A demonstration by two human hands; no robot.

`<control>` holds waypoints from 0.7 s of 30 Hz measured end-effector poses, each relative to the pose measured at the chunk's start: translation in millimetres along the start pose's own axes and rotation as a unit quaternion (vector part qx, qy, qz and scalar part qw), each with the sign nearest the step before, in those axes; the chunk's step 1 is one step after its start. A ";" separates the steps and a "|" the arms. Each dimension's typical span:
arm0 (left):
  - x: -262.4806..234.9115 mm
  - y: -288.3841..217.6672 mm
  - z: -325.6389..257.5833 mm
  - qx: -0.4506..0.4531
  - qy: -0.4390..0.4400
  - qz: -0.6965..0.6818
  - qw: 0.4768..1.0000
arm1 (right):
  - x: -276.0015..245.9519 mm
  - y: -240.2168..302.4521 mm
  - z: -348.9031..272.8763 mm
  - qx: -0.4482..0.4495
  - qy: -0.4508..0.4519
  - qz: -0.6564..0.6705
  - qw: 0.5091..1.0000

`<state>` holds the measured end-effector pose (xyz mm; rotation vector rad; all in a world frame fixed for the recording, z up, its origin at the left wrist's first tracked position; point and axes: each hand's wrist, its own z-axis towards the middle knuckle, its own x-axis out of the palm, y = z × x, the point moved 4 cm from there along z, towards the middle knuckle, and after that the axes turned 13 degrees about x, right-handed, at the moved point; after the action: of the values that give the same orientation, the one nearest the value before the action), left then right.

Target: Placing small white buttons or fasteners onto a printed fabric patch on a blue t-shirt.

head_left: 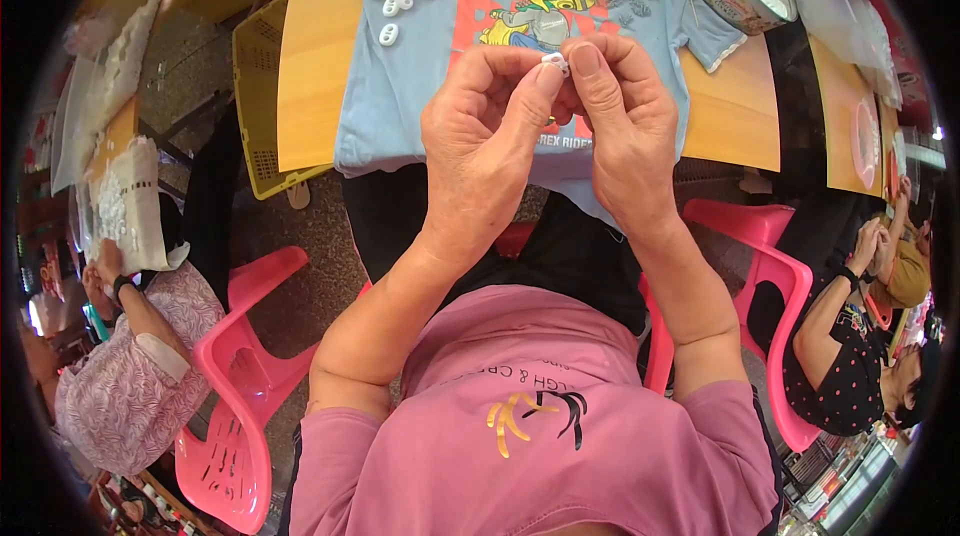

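Together, the left hand (472, 141) and right hand (632, 131) pinch a small white oval plastic piece (555, 61) above a light-blue printed shirt (395, 101).

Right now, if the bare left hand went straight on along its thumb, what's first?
The small white plastic piece at the left hand's fingertips, then probably the fingers of the bare right hand; depth is unclear in this single view.

Blue T-shirt (398, 86): large red lettering (467, 21), white capitals (565, 142) below. Pink shirt (560, 386): dark lettering (520, 372), upside down.
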<state>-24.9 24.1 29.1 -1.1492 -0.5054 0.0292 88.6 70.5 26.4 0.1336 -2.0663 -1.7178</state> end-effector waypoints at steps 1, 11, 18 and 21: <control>-0.4 0.7 -0.1 0.006 -0.005 0.006 1.000 | 0.3 -1.0 -1.4 -0.012 -0.015 -0.016 1.000; -2.0 3.6 8.6 0.001 0.022 0.034 0.999 | -4.9 3.2 3.1 -0.056 -0.022 -0.069 0.996; -4.2 4.0 7.0 -0.043 0.031 -0.018 0.998 | -11.8 12.8 2.9 -0.102 0.016 -0.159 0.982; -4.6 4.0 7.7 -0.041 0.027 -0.032 0.998 | -12.8 19.5 3.7 -0.142 0.017 -0.200 0.969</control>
<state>-31.1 31.1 26.3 -1.2106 -0.4989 -0.0778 102.5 82.6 40.9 0.5144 -1.8309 -2.2131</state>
